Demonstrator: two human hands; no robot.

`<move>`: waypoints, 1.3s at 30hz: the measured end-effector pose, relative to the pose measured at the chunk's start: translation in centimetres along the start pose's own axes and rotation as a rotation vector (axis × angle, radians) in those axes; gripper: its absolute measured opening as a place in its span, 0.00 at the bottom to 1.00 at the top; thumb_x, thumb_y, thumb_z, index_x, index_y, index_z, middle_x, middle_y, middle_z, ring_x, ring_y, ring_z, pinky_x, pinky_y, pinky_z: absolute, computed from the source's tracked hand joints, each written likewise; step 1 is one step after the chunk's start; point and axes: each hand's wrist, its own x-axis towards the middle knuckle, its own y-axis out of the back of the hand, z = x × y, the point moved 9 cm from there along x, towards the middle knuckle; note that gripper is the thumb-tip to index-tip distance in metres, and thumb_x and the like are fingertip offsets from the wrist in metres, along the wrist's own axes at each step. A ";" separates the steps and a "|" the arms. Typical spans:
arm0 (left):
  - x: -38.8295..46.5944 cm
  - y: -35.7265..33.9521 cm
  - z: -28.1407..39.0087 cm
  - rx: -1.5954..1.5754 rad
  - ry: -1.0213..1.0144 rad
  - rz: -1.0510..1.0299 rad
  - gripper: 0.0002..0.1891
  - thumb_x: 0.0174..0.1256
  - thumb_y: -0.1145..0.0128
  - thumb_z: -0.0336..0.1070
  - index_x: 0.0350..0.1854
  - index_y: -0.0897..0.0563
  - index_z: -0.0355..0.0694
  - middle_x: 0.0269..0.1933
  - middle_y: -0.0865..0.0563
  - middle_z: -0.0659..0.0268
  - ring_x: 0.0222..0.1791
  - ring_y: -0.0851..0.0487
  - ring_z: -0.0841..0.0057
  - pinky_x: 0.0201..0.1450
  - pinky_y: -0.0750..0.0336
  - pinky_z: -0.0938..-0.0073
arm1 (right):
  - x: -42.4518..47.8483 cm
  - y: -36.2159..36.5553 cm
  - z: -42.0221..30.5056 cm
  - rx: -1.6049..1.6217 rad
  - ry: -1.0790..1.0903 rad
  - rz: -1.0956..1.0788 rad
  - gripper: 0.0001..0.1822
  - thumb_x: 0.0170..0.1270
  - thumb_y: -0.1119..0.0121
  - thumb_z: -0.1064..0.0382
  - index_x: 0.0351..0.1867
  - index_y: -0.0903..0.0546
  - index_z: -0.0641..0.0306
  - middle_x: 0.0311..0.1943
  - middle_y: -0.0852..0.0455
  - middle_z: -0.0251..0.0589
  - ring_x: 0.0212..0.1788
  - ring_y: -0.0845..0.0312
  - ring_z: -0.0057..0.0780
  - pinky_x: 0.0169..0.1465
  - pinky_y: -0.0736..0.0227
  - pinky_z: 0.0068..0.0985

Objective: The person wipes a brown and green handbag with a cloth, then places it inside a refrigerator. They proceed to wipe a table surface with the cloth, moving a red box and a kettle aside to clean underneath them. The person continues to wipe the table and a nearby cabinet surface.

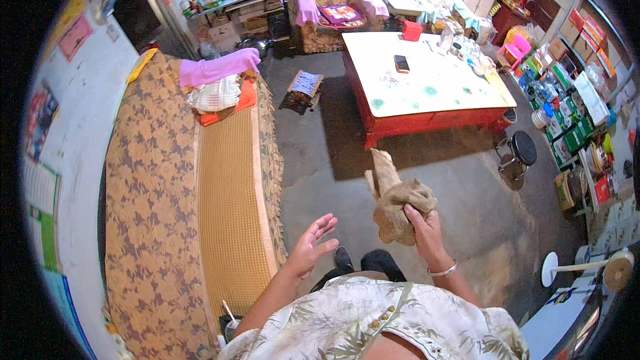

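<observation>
My right hand (427, 234), with a bangle at the wrist, grips a bunched brown cloth (404, 210) above the floor. A paler, longer part of it, or a second piece, sticks out from its upper left side; which one I cannot tell. To the left my left hand (315, 246) hangs in the air with its fingers apart and nothing in it. Below both hands are my shoes and the grey floor (320, 160).
A long sofa with a woven mat (230, 210) runs along the left. Ahead stands a red table (430, 120) with a phone (401, 64) and a red box (412, 31). A low stool (304, 85), a round black stool (523, 148), shelves and a fan (617, 269) stand around.
</observation>
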 end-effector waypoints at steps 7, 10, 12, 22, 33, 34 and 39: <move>12.3 1.6 1.5 -0.424 0.182 -0.132 0.39 0.55 0.33 0.40 0.68 0.41 0.39 0.64 0.30 0.60 0.65 0.33 0.66 0.67 0.39 0.62 | 11.8 -10.3 3.9 -0.130 -0.182 -0.508 0.20 0.68 0.47 0.52 0.52 0.24 0.66 0.44 0.20 0.30 0.45 0.27 0.17 0.50 0.30 0.21; 17.3 5.8 5.0 -0.447 0.199 0.055 0.32 0.57 0.37 0.33 0.64 0.35 0.38 0.59 0.25 0.60 0.59 0.27 0.66 0.61 0.30 0.62 | 19.1 -13.4 2.2 -0.044 -0.053 -0.630 0.20 0.66 0.45 0.55 0.52 0.25 0.68 0.47 0.21 0.34 0.47 0.28 0.20 0.53 0.32 0.23; 20.7 8.0 8.1 -0.463 0.156 0.168 0.31 0.57 0.37 0.32 0.63 0.34 0.37 0.57 0.24 0.60 0.56 0.24 0.65 0.59 0.28 0.63 | 24.0 -14.5 0.3 -0.138 0.154 -0.631 0.21 0.64 0.41 0.56 0.53 0.26 0.68 0.49 0.21 0.39 0.50 0.28 0.26 0.56 0.34 0.26; 33.8 16.2 20.1 -0.401 0.000 0.239 0.21 0.55 0.35 0.33 0.51 0.24 0.42 0.43 0.15 0.58 0.42 0.18 0.65 0.44 0.21 0.68 | 45.2 -16.1 3.3 -0.141 -0.114 -0.548 0.14 0.60 0.36 0.56 0.37 0.20 0.66 0.29 0.20 0.26 0.33 0.29 0.11 0.36 0.31 0.16; 57.2 19.9 30.8 -0.348 -0.026 0.060 0.33 0.50 0.34 0.35 0.58 0.32 0.31 0.51 0.21 0.55 0.51 0.22 0.66 0.57 0.28 0.65 | 64.5 -13.1 1.8 -0.005 -0.005 -0.093 0.18 0.63 0.39 0.62 0.51 0.30 0.60 0.44 0.23 0.37 0.47 0.27 0.21 0.50 0.29 0.20; 59.1 20.4 31.7 -0.308 -0.027 0.058 0.33 0.50 0.34 0.35 0.59 0.32 0.31 0.51 0.21 0.56 0.52 0.22 0.67 0.58 0.29 0.66 | 66.0 -13.1 1.4 -0.039 -0.005 -0.084 0.24 0.62 0.38 0.59 0.57 0.33 0.59 0.50 0.27 0.40 0.52 0.30 0.23 0.54 0.32 0.22; 67.0 19.3 34.4 -0.200 0.146 -0.206 0.29 0.55 0.37 0.34 0.59 0.33 0.34 0.53 0.23 0.60 0.53 0.24 0.74 0.58 0.31 0.71 | 72.1 -17.3 -1.3 0.009 -0.034 -0.257 0.43 0.58 0.35 0.52 0.69 0.47 0.58 0.62 0.37 0.46 0.63 0.39 0.31 0.64 0.42 0.27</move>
